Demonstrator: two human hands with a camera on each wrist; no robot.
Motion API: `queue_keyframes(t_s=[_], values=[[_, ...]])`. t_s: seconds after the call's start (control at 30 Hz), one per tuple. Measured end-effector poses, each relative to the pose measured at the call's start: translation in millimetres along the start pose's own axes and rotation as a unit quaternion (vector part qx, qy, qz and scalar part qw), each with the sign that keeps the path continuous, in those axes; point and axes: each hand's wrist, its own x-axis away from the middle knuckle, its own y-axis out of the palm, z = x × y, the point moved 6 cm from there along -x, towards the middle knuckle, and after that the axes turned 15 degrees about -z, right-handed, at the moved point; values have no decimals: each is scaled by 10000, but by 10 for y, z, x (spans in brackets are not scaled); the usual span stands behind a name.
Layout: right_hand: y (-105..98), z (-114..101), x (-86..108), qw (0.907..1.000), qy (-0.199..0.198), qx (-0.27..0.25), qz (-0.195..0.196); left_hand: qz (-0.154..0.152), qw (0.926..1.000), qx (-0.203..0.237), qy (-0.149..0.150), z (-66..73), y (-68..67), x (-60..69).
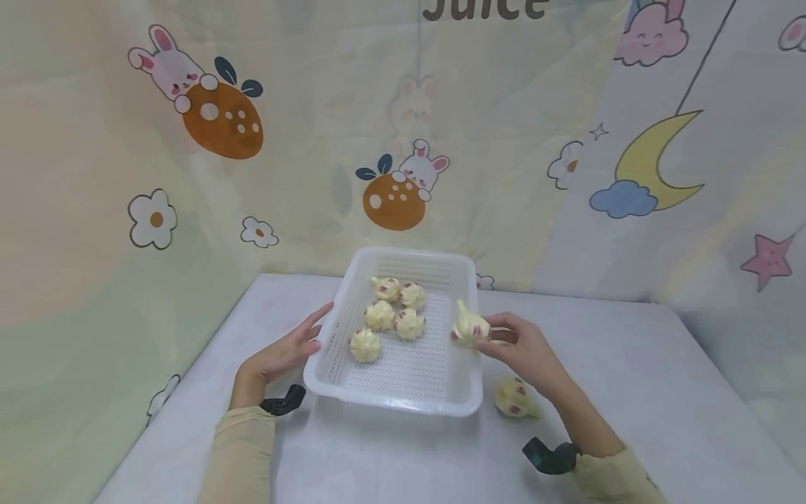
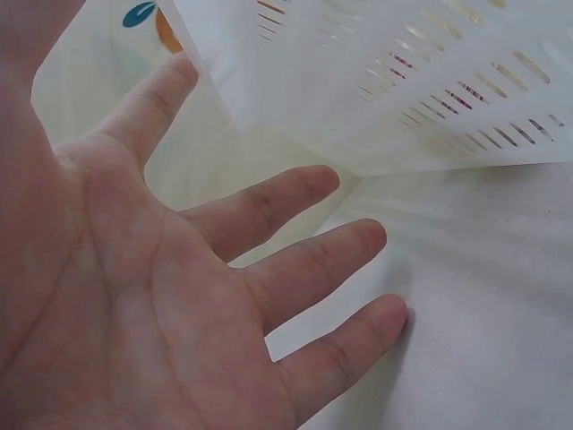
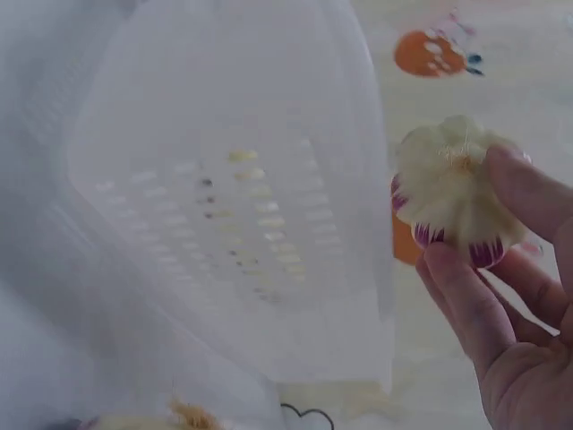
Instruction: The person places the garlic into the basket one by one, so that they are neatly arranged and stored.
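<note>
A white plastic basket (image 1: 393, 404) with slotted sides holds several garlic bulbs (image 1: 380, 315), grouped toward its left half. My right hand (image 1: 527, 350) pinches another garlic bulb (image 1: 469, 326) between thumb and fingers, over the basket's right rim. In the right wrist view that bulb (image 3: 452, 184) shows its root end and purple streaks. On the left, my left hand (image 1: 283, 355) has its fingers spread, a fingertip meeting the basket's side near the rim. The left wrist view shows this palm (image 2: 116, 269) holding nothing, with the other fingers apart from the basket wall (image 2: 295, 90).
One more garlic bulb (image 1: 515, 397) lies on the white tabletop (image 1: 378, 462), right of the basket and below my right forearm. A cloth curtain (image 1: 315, 140) printed with rabbits, flowers and a moon hangs behind the table. Each wrist carries a small black camera (image 1: 285, 400).
</note>
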Motion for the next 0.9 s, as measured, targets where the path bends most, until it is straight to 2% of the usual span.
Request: queue_keyframes(t_s=[0.27,0.53,0.73,0.9], values=[[203,-199,-308,9983,86,473,-328,154,9998,47,-153,-6,-15,0],[311,-220,-612,9888,600,1106,-798,186,9996,103,-203,-5,4,-5],[441,-222,-745,9864,632,1107,-1035,175,9997,64,-183,6,17,-16],[566,-258,-814,9854,442,1268,-1049,210,9996,34,-207,4,17,-15]])
